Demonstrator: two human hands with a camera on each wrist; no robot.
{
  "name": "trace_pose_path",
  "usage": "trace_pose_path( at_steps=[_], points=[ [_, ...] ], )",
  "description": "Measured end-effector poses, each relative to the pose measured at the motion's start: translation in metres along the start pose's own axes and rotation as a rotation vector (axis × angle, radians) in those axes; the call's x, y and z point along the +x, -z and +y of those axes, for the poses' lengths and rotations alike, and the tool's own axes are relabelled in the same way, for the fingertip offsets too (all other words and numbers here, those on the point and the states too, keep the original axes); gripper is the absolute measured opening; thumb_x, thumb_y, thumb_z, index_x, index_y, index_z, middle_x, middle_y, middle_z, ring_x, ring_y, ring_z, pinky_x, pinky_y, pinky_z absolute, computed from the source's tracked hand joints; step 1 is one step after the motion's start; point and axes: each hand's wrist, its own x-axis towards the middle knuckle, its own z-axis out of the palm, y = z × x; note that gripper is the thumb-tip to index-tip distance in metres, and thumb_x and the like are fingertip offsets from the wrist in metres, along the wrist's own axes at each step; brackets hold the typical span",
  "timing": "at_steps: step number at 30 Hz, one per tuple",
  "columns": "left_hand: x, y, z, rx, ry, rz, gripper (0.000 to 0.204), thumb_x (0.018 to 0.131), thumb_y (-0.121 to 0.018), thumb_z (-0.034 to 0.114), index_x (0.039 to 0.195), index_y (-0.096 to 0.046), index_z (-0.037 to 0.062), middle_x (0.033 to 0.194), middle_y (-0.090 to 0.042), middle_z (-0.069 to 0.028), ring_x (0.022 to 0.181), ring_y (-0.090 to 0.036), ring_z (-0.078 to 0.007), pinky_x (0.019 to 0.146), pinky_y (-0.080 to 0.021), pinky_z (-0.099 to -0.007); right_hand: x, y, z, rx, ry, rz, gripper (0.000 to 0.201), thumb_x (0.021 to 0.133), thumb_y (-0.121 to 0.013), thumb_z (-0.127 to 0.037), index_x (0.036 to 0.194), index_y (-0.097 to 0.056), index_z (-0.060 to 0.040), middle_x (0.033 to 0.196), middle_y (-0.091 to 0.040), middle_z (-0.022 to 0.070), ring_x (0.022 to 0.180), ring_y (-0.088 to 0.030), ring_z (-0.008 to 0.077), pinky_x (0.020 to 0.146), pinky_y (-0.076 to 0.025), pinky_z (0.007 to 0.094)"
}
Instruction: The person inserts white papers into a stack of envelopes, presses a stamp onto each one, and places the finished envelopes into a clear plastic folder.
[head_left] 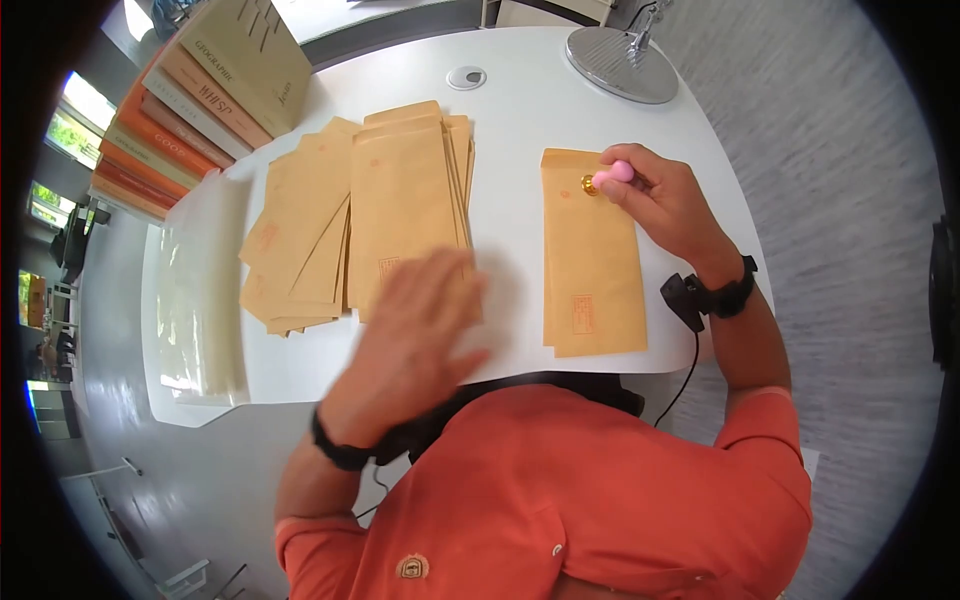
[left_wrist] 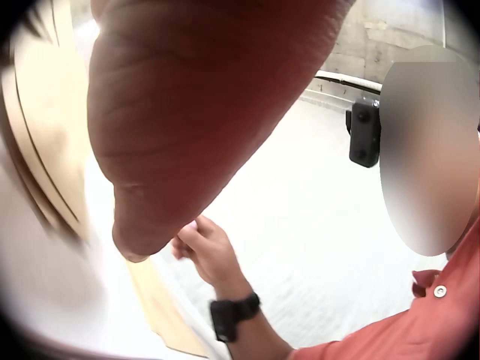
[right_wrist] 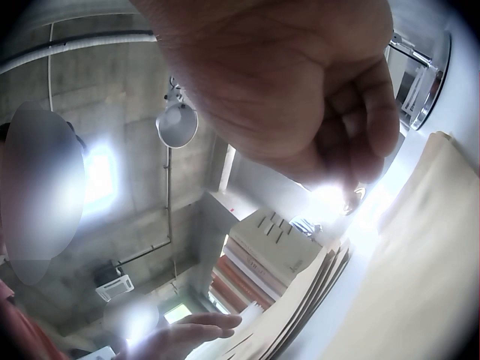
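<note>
My right hand (head_left: 668, 205) grips a stamp (head_left: 620, 171) with a pink handle and a gold head, held by the flap of a brown paper envelope (head_left: 596, 255). A faint round red mark shows beside the gold head, and a red rectangular print lies lower down on the envelope. More paper peeks out along this envelope's left side. My left hand (head_left: 412, 330), blurred and with fingers extended, is over the lower end of a stack of brown envelopes (head_left: 405, 190). In the left wrist view the left hand (left_wrist: 202, 112) fills the top, its palm side hiding much.
Fanned envelopes (head_left: 300, 220) lie left of the stack. Beyond them are a clear plastic sheet (head_left: 200, 300) and a row of books (head_left: 190, 90). A round metal lamp base (head_left: 620, 65) stands at the back right, near a cable grommet (head_left: 466, 78) in the white table (head_left: 520, 110).
</note>
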Motion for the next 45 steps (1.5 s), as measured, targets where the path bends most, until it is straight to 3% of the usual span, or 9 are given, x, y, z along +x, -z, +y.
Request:
trace_pose_path(
  at_steps=[6, 8, 11, 17, 23, 28, 36, 40, 45],
  points=[
    [0.034, -0.068, 0.040, -0.035, -0.255, -0.156, 0.070, 0.085, -0.073, 0.035, 0.140, -0.051, -0.0021, 0.152, -0.044, -0.0207, 0.144, -0.038, -0.0349, 0.117, -0.029, -0.0514, 0.013, -0.006, -0.014, -0.139, 0.057, -0.024, 0.021, 0.095, -0.066, -0.019, 0.110, -0.065, -0.0038, 0.082, -0.069, 0.0116, 0.068, -0.066, 0.0244, 0.064, -0.051, 0.0320],
    [0.034, -0.073, 0.040, -0.008, -0.272, -0.154, 0.071, 0.084, -0.073, 0.034, 0.140, -0.050, -0.0023, 0.152, -0.044, -0.0203, 0.145, -0.037, -0.0340, 0.117, -0.028, -0.0522, 0.015, -0.010, -0.013, -0.155, 0.098, 0.006, 0.021, 0.094, -0.065, -0.019, 0.109, -0.065, -0.0047, 0.084, -0.070, 0.0125, 0.070, -0.067, 0.0289, 0.065, -0.051, 0.0341],
    [0.033, -0.074, 0.039, -0.024, -0.257, -0.157, 0.069, 0.085, -0.072, 0.033, 0.140, -0.051, -0.0018, 0.152, -0.044, -0.0199, 0.144, -0.038, -0.0339, 0.117, -0.028, -0.0530, 0.015, -0.020, -0.008, -0.150, 0.058, -0.039, 0.022, 0.096, -0.065, -0.017, 0.111, -0.064, -0.0014, 0.080, -0.069, 0.0122, 0.072, -0.069, 0.0213, 0.065, -0.051, 0.0310],
    [0.032, -0.074, 0.041, -0.041, -0.240, -0.137, 0.067, 0.085, -0.072, 0.031, 0.140, -0.051, -0.0015, 0.152, -0.044, -0.0198, 0.144, -0.039, -0.0340, 0.116, -0.028, -0.0535, 0.023, -0.035, 0.010, -0.350, 0.027, -0.097, 0.016, 0.093, -0.066, -0.019, 0.100, -0.064, -0.0050, 0.081, -0.069, 0.0155, 0.072, -0.065, 0.0342, 0.067, -0.052, 0.0385],
    [0.029, -0.075, 0.043, 0.002, -0.249, -0.099, 0.060, 0.086, -0.070, 0.029, 0.137, -0.054, -0.0001, 0.150, -0.047, -0.0181, 0.142, -0.041, -0.0326, 0.115, -0.030, -0.0528, 0.021, -0.036, 0.010, -0.293, 0.035, -0.083, 0.017, 0.092, -0.067, -0.019, 0.102, -0.065, -0.0050, 0.082, -0.068, 0.0142, 0.069, -0.065, 0.0300, 0.066, -0.051, 0.0368],
    [0.024, -0.080, 0.038, 0.001, -0.382, -0.005, 0.042, 0.083, -0.063, 0.017, 0.123, -0.063, 0.0035, 0.128, -0.060, -0.0100, 0.123, -0.054, -0.0267, 0.111, -0.037, -0.0459, 0.016, -0.008, 0.003, -0.035, -0.087, -0.033, 0.024, 0.095, -0.069, -0.018, 0.112, -0.065, -0.0016, 0.080, -0.064, 0.0018, 0.072, -0.058, 0.0068, 0.066, -0.049, 0.0238],
    [0.035, -0.037, 0.012, -0.047, -0.429, 0.084, 0.037, 0.081, -0.059, 0.017, 0.115, -0.067, 0.0036, 0.116, -0.063, -0.0096, 0.116, -0.057, -0.0282, 0.105, -0.043, -0.0447, 0.003, 0.002, 0.010, 0.036, -0.076, 0.058, 0.024, 0.096, -0.069, -0.019, 0.111, -0.065, 0.0000, 0.085, -0.068, 0.0040, 0.074, -0.061, 0.0075, 0.068, -0.051, 0.0241],
    [0.023, 0.017, -0.016, 0.251, -0.246, 0.212, 0.037, 0.075, -0.061, 0.009, 0.112, -0.069, 0.0041, 0.120, -0.063, -0.0121, 0.121, -0.057, -0.0328, 0.103, -0.045, -0.0492, 0.000, -0.004, 0.008, 0.126, -0.100, -0.015, 0.023, 0.097, -0.069, -0.018, 0.109, -0.064, 0.0012, 0.084, -0.066, 0.0002, 0.073, -0.057, 0.0044, 0.067, -0.048, 0.0207],
    [-0.013, 0.017, -0.040, 0.317, 0.083, 0.042, 0.053, 0.069, -0.064, -0.001, 0.121, -0.065, 0.0060, 0.129, -0.059, -0.0169, 0.126, -0.053, -0.0378, 0.105, -0.044, -0.0500, 0.002, -0.006, 0.009, 0.021, -0.033, -0.010, 0.017, 0.097, -0.065, -0.017, 0.104, -0.064, -0.0012, 0.075, -0.065, 0.0028, 0.065, -0.058, 0.0072, 0.062, -0.048, 0.0227]
  ],
)
